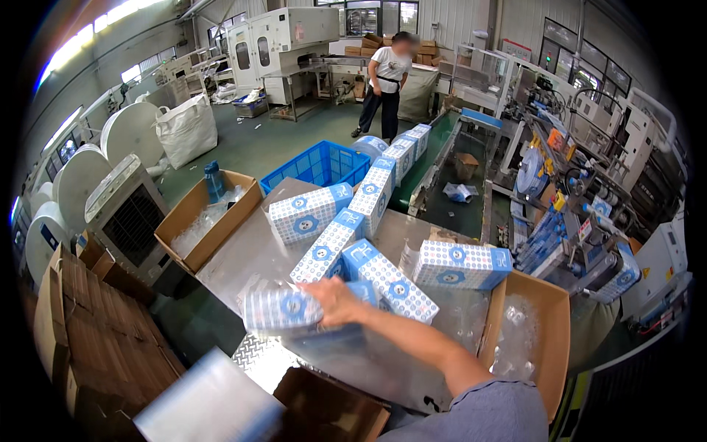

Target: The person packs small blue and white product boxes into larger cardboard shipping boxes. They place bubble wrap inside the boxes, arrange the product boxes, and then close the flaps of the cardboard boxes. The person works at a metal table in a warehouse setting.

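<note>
My right hand (336, 302) reaches across the metal table (456, 361), its fingers closed on the end of a blue-and-white tissue pack (281, 311) smeared by motion. Right beside that hand, another tissue pack (390, 281) lies slanted. More packs stretch away in a line, among them a near one (329, 244) and one (373, 193) behind it. One pack (309, 214) rests left of the line, and one (462, 266) to the right. At the lower left, a blurred white-and-blue pack (210, 401) hangs above an open carton (324, 405). My left hand is not in view.
Cartons with clear plastic flank the table, one on the left (250, 195) and one on the right (561, 324). A blue crate (313, 158) stands behind. Stacked flat cardboard (103, 346) is at left, machinery (574, 214) at right. A person (388, 81) stands beyond the line.
</note>
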